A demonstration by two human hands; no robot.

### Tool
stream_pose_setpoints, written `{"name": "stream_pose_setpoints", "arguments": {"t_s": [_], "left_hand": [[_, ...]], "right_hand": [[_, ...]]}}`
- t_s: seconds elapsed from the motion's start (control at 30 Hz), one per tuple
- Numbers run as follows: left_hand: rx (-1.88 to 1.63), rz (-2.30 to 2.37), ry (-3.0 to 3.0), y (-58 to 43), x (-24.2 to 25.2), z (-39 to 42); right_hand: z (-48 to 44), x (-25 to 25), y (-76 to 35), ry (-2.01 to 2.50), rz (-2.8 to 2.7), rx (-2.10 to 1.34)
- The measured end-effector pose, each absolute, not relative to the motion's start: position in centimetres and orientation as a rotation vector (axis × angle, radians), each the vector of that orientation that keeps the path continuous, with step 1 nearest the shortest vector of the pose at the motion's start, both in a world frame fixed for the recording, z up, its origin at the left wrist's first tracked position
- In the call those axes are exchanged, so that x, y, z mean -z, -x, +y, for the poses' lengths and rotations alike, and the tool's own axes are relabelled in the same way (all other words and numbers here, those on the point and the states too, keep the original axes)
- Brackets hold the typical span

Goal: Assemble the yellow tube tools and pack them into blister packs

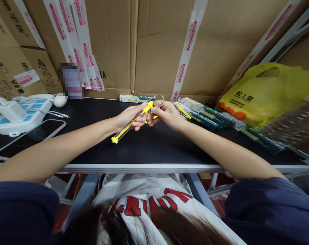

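My left hand is closed around a clear plastic tube with yellow caps, held slanting above the black table. The tube's lower yellow cap points toward me. My right hand is closed at the tube's upper yellow end, pinching a thin wire loop there. Both hands meet above the middle of the table.
Packaged yellow-and-teal items lie in a row at the right, one more behind the hands. A yellow plastic bag sits far right. At left are a phone, a power strip with charger, and cardboard boxes behind.
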State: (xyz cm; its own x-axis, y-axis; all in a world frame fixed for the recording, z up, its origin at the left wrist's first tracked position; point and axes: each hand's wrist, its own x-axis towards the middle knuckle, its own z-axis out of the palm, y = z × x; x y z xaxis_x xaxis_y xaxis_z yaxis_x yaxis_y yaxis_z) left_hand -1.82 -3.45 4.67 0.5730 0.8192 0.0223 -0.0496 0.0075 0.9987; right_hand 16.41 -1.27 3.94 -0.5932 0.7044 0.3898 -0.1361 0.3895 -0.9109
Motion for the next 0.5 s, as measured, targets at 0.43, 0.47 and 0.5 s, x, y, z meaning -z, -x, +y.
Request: {"name": "stream_pose_setpoints", "arguments": {"t_s": [0.43, 0.47, 0.5], "left_hand": [[-0.57, 0.57, -1.148, 2.7, -4.4, -2.9], [-0.559, 0.546, -1.14, 2.7, -4.3, -2.8], [-0.549, 0.527, -1.132, 2.7, -4.2, -2.7]], "right_hand": [[-1.2, -5.2, -17.4, 0.503, -2.093, -1.282], [-1.2, -5.2, -17.4, 0.503, -2.098, -1.278], [-1.1, -5.2, -17.4, 0.503, -2.103, -1.273]]}}
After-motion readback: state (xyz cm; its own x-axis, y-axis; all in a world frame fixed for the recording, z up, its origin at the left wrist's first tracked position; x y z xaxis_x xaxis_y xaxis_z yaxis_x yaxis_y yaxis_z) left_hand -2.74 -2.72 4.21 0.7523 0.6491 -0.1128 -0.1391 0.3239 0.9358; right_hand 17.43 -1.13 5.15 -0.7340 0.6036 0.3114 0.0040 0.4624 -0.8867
